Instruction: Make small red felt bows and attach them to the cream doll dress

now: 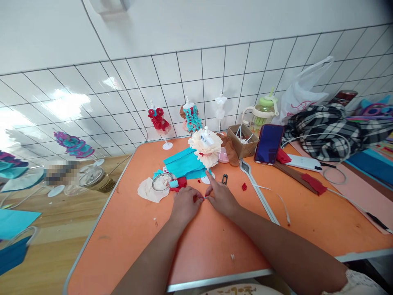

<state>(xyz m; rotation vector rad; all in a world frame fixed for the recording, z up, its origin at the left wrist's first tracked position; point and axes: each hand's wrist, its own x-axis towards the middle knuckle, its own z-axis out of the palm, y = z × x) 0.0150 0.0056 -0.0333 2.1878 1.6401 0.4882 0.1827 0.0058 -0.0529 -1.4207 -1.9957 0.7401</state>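
Note:
Over the middle of the orange table, my left hand (pixel 186 203) and my right hand (pixel 223 198) meet at the fingertips. Both pinch a tiny blue and red piece (pixel 204 198), mostly covered by the fingers. My right index finger points up toward the base of a small mannequin dressed in cream ruffles (pixel 206 146). Behind my hands lies turquoise crepe paper (pixel 184 164). Left of them are a cream paper piece (pixel 149 191), a round metal-rimmed ring (pixel 162 182) and red and light blue scraps (pixel 179 183). A small dark clip-like tool (pixel 224 179) rests beyond my right hand.
Small mannequins in red (pixel 158 121) and turquoise (pixel 190 116) and a bare white one (pixel 220 107) stand by the tiled wall. Rightward are a cardboard box (pixel 245 146), a phone (pixel 269 144), a green-lidded jug (pixel 264 110), long tweezers (pixel 259 192) and plaid cloth (pixel 325 129).

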